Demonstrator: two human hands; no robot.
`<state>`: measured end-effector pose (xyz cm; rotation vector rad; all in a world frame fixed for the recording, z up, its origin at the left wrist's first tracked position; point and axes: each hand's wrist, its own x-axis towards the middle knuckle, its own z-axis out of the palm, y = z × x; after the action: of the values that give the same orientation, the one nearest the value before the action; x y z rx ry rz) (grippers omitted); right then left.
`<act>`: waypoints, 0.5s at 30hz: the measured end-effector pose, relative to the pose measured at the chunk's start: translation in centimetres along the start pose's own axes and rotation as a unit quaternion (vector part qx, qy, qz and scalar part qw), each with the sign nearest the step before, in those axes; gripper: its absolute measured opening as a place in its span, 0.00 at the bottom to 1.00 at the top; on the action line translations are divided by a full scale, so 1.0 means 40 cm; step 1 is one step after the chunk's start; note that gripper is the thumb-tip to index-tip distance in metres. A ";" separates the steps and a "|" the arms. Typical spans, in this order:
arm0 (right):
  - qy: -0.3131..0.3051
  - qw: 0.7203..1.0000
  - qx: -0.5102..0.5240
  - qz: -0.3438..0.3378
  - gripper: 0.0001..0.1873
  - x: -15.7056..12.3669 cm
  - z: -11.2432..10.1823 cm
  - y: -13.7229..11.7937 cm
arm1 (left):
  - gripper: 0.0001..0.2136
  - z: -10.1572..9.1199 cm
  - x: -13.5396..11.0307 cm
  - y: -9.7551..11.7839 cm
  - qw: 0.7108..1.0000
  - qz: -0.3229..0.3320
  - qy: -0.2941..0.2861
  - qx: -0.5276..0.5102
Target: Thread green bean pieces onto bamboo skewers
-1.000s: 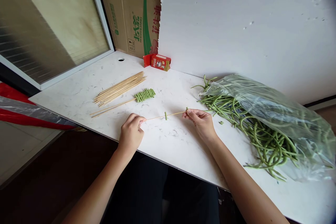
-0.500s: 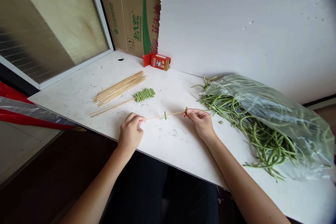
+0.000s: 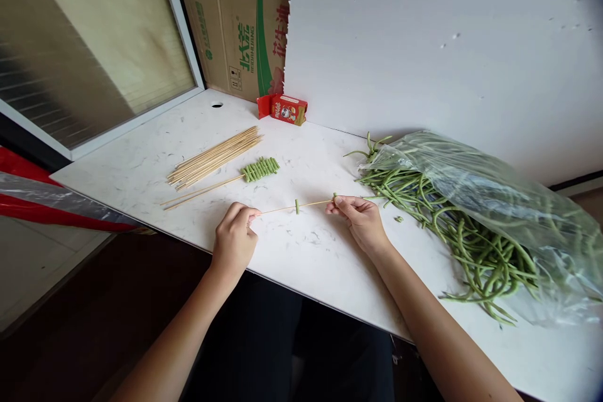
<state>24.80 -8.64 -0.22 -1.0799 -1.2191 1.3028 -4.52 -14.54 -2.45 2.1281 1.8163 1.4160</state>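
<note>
My left hand [image 3: 235, 235] is closed, pinching one end of a thin bamboo skewer [image 3: 277, 209]. A short piece of green bean [image 3: 297, 206] is threaded crosswise near the skewer's middle. At the skewer's other end my right hand [image 3: 360, 220] is closed on a long green bean [image 3: 335, 195]; its cut end shows above the fingertips and its tail stretches right toward the bean pile. Whether the skewer has entered this bean is hidden by the fingers. Beyond my hands lies a finished-looking row of bean pieces [image 3: 260, 169] on two skewers [image 3: 207, 191].
A bundle of bare skewers [image 3: 214, 157] lies at the left on the white table [image 3: 301, 264]. Many long green beans [image 3: 485, 257] spill from a clear plastic bag [image 3: 471, 169] at the right. A bean scrap [image 3: 398, 219] sits nearby. A red box [image 3: 288, 110] stands against the wall.
Both hands hold almost the same place and grip. The view has shifted very slightly; nothing else has visibly changed.
</note>
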 end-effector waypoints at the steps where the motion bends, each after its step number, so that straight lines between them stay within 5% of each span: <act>1: 0.000 1.000 0.003 0.006 0.13 0.000 0.001 -0.001 | 0.24 0.001 -0.001 0.000 1.000 0.001 -0.001 0.004; 15: 0.003 0.999 -0.022 -0.025 0.13 -0.004 -0.005 -0.001 | 0.23 -0.004 0.008 0.006 0.999 -0.012 -0.012 -0.028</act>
<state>25.03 -8.78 -0.22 -1.0767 -1.2683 1.2386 -4.47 -14.45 -2.04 2.0801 1.7655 1.4121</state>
